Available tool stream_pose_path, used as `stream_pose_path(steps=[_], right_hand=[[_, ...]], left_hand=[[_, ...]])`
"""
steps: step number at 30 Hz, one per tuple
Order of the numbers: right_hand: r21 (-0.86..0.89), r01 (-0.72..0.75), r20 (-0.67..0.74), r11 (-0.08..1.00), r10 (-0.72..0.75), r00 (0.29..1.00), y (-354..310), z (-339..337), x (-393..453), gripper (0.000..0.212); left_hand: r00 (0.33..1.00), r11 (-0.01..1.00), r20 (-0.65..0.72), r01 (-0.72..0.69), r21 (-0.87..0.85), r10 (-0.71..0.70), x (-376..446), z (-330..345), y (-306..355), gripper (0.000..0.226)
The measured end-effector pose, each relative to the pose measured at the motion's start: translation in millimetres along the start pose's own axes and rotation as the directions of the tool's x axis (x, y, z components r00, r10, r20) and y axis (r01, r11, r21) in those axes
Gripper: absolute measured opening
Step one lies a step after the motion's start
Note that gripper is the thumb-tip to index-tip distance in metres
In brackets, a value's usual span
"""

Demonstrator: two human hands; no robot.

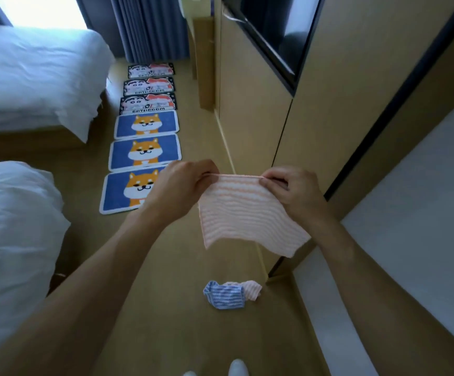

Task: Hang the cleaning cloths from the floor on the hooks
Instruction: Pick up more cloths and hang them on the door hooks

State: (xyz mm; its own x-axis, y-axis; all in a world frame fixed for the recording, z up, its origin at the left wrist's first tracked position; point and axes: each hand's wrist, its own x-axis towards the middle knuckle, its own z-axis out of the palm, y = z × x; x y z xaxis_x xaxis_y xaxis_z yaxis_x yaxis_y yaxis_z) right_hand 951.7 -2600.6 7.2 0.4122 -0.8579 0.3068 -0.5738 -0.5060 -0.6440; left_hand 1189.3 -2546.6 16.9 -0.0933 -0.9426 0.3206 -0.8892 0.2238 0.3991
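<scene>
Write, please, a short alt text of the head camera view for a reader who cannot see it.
Seen from above, a left hand and a right hand pinch the top corners of a pink striped cloth, holding it spread out above the floor. A blue cloth and another pink cloth lie crumpled on the floor below; cartoon mats line the floor beside two white beds.

Pink striped cloth (245,213) hanging flat, top corners pinched in my fingers; blue cloth (224,295) and second pink cloth (251,289) crumpled, touching, on floor (182,267) below.
</scene>
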Motion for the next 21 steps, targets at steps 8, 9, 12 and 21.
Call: stream_pose_path(steps=[8,9,12,21], right_hand=[[-0.106,0.055,-0.020,0.993,-0.057,0.998,-58,-64,-10,0.014],[-0.118,0.041,-0.026,0.992,-0.044,0.999,-64,-69,-14,0.014],[-0.168,-0.010,-0.052,0.986,0.001,0.999,-79,-81,-29,0.014],[-0.376,-0.240,-0.272,0.895,0.141,0.952,-112,-112,-105,0.023]], left_hand=[[0.993,0.978,-0.004,-0.120,-0.171,0.122,14,-39,59,0.025],[0.986,0.968,0.016,-0.158,-0.195,0.164,16,-40,70,0.031],[0.954,0.939,0.022,-0.290,-0.187,0.299,17,-34,101,0.029],[0.836,0.829,0.041,-0.534,-0.165,0.547,7,-38,146,0.022]])
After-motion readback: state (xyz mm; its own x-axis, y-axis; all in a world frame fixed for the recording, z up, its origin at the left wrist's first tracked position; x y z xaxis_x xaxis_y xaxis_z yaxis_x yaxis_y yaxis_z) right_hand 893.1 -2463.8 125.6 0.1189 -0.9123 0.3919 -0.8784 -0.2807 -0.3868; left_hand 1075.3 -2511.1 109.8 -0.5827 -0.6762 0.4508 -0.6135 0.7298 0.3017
